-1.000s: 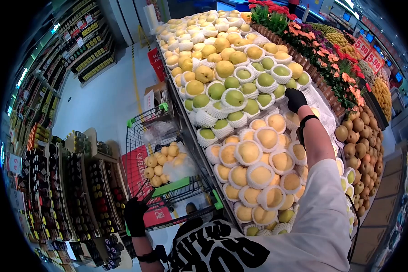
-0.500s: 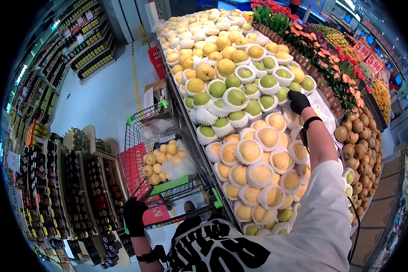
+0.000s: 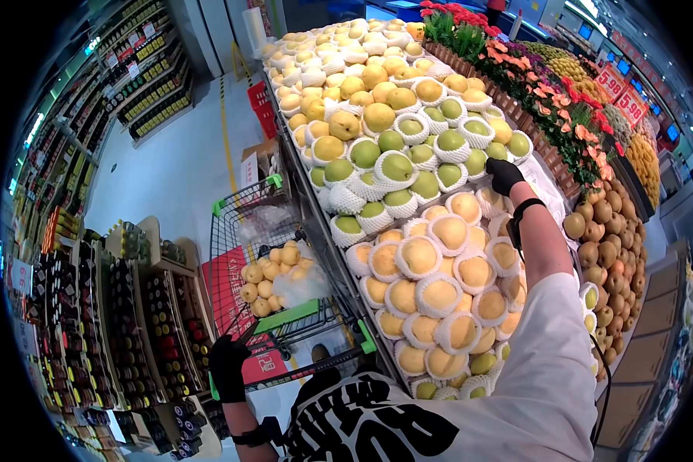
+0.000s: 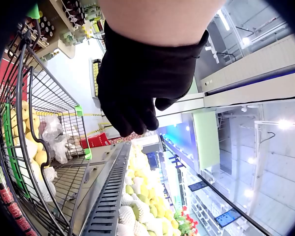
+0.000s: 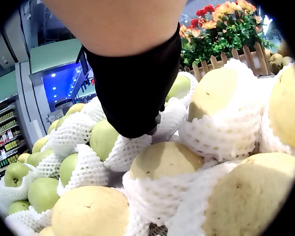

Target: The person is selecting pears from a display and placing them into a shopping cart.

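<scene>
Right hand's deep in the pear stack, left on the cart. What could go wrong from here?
1. The right hand reaches among foam-netted pears piled on a slope; pulling one may loosen its neighbours.
2. The left hand sits at the cart handle while the body leans away, so the cart might roll.

two gloved hands, one shopping cart

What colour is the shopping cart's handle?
Green; the shopping cart's handle shows best in the head view, with the left hand gripping it.
</scene>
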